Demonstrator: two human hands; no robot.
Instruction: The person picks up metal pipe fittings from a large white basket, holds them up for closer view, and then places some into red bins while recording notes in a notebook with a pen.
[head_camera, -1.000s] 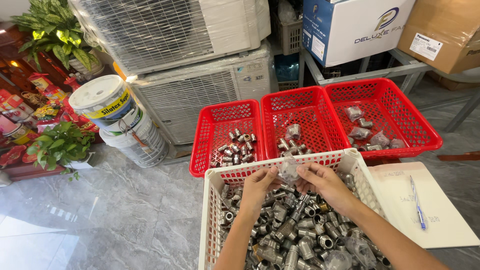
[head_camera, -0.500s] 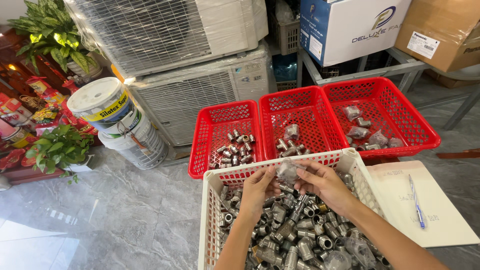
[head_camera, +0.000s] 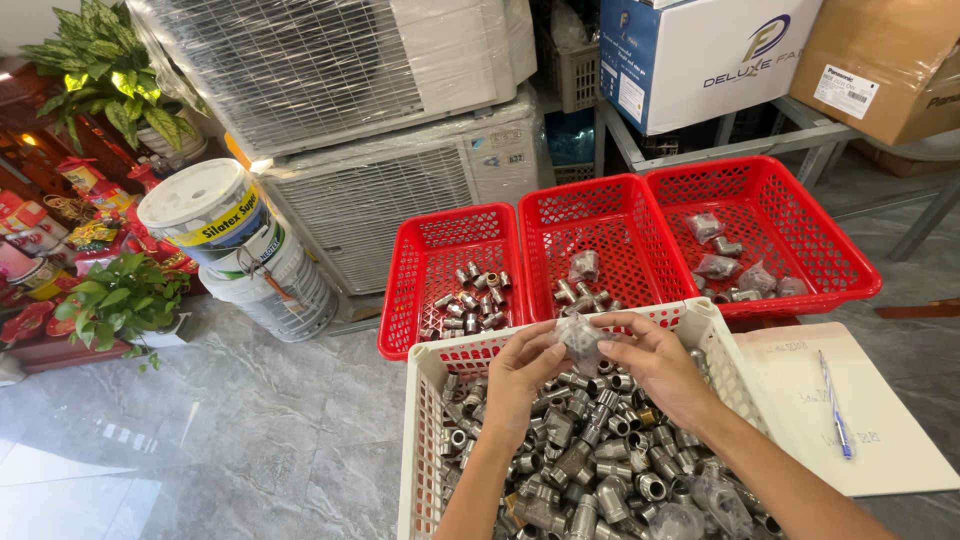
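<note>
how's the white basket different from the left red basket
The white basket sits nearest the person and is heaped with metal fittings; the left red basket lies farther back and holds a small cluster. Both hands, left hand and right hand, work over the white one. Both are perforated plastic.

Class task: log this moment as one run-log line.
left hand + right hand: holding bagged fitting | over white basket | three red baskets behind

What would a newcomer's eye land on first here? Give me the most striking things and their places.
Three red baskets stand in a row at centre, each holding a few metal fittings. In front, a white crate brims with silvery pipe fittings; above it the left hand and right hand pinch a small bagged fitting. Left, a tilted paint bucket sits beside green plants.
</note>
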